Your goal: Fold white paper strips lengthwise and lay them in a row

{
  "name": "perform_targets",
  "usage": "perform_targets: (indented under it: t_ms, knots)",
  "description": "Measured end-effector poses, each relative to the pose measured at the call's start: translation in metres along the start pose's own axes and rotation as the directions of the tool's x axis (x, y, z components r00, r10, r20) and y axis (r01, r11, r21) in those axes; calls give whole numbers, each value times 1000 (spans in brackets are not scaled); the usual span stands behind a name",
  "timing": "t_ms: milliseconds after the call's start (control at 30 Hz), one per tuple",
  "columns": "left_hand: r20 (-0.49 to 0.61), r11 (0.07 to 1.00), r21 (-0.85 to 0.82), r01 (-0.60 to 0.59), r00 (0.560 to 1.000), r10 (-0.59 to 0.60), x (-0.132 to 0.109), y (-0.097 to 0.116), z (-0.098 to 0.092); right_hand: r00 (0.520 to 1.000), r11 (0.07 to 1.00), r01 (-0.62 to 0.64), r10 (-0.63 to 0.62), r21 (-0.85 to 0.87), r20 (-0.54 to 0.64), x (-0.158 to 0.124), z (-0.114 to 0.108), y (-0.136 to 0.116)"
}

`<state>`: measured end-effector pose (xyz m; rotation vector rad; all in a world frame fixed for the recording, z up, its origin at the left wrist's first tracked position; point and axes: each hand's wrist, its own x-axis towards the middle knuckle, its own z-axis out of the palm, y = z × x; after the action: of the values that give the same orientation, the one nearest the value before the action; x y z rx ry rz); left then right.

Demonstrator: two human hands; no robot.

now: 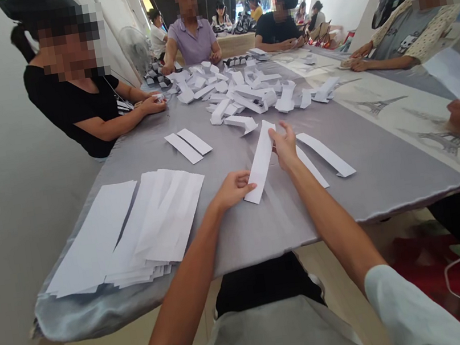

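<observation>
Our left hand (233, 190) half curled, holding lower end of white paper strip (259, 162); right hand (284, 144) open, fingers spread against strip's right edge; strip just above grey-covered counter (265, 236); flat paper strips (326, 153) just right; stacked paper sheets (151, 224) left; folded paper pieces (235, 88) beyond.

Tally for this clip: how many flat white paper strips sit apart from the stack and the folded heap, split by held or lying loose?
Strip between left hand and right hand: 1
Strips lying on the grey tablecloth: 4
Total: 5
</observation>
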<state>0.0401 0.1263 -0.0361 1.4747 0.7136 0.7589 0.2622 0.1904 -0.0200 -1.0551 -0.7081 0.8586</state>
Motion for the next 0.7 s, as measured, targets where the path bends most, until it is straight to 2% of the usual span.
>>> perform_targets:
  t_ms: [167, 367, 533, 600, 700]
  knots:
    - [-10, 1000, 3, -6, 1000, 6, 1, -2, 0, 996, 999, 25, -23, -22, 88, -2, 0, -4]
    - [-83, 1000, 17, -9, 997, 10, 3, -5, 2, 988, 996, -92, 90, 10, 123, -3, 0, -7]
    - [-271, 1000, -21, -12, 963, 6, 7, -9, 5, 977, 986, -155, 143, 65, 159, 2, -9, -7]
    - [-343, 998, -58, -21, 939, 0, 8, -9, 5, 979, 981, -168, 154, 100, 131, 5, -11, -6]
    - [-500, 992, -105, -72, 866, 10, 9, -7, 2, 984, 968, -179, 173, 173, 54, 8, -11, -6]
